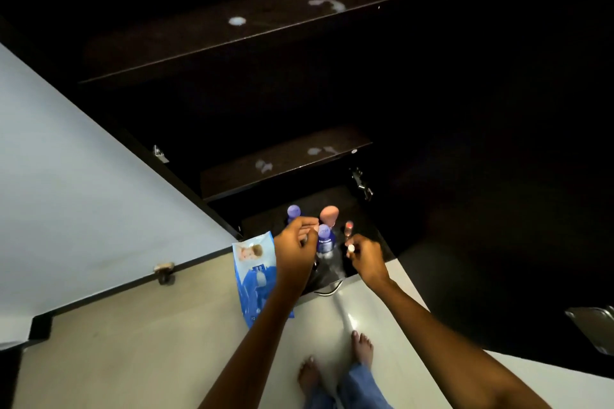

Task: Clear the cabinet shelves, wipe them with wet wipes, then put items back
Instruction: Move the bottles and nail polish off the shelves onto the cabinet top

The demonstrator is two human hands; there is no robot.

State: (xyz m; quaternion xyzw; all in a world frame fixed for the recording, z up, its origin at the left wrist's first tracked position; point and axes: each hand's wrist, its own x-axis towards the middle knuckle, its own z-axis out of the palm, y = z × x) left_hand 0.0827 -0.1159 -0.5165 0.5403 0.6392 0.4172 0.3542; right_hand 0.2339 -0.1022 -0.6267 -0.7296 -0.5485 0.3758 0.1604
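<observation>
The left hand (295, 244) is curled over the bottles on the dark cabinet's bottom shelf (332, 199); its grasp cannot be determined. The right hand (365, 257) pinches a small white-capped item (351, 248). The blue wet-wipe packet (254, 276) lies on the floor beside the left hand.

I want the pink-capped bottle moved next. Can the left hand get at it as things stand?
Probably yes. The left hand hovers just in front of the pink-capped bottle, whose cap stands clear on top. The purple-capped bottles crowd its sides, so a grasp from above looks easiest.
</observation>
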